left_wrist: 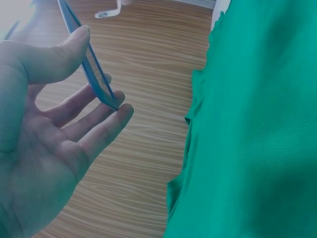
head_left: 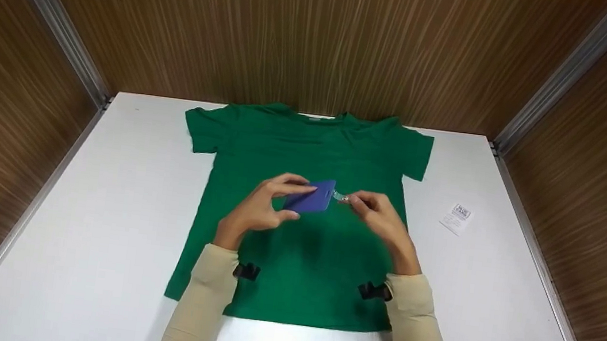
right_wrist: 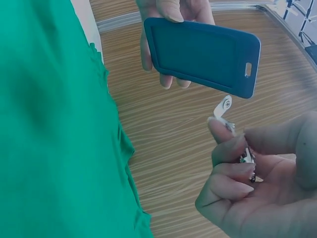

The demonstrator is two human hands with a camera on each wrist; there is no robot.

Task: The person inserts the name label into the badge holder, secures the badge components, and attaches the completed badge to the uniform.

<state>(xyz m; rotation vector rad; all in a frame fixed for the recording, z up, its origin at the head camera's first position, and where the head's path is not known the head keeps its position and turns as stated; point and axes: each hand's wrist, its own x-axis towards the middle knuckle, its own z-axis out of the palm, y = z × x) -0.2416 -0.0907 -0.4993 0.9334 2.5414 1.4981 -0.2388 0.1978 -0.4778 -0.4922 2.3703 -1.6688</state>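
Note:
My left hand (head_left: 261, 205) pinches a blue-purple badge holder (head_left: 317, 198) by one end, thumb on one side and fingers on the other. The slot end of the holder points to the right. In the right wrist view, the badge holder (right_wrist: 198, 57) shows a recessed face and a small slot near its free end. My right hand (head_left: 383, 220) pinches a metal badge clip (right_wrist: 247, 161) between thumb and curled fingers. From the clip a short clear strap (right_wrist: 224, 106) with a snap sticks out, its free end close to the slot end of the holder.
A green T-shirt (head_left: 312, 148) lies spread flat on the white table (head_left: 133, 190), beneath both hands. Right of it lies a small white printed card (head_left: 455, 219). Wood-patterned walls (head_left: 308, 38) enclose the table at the back and both sides.

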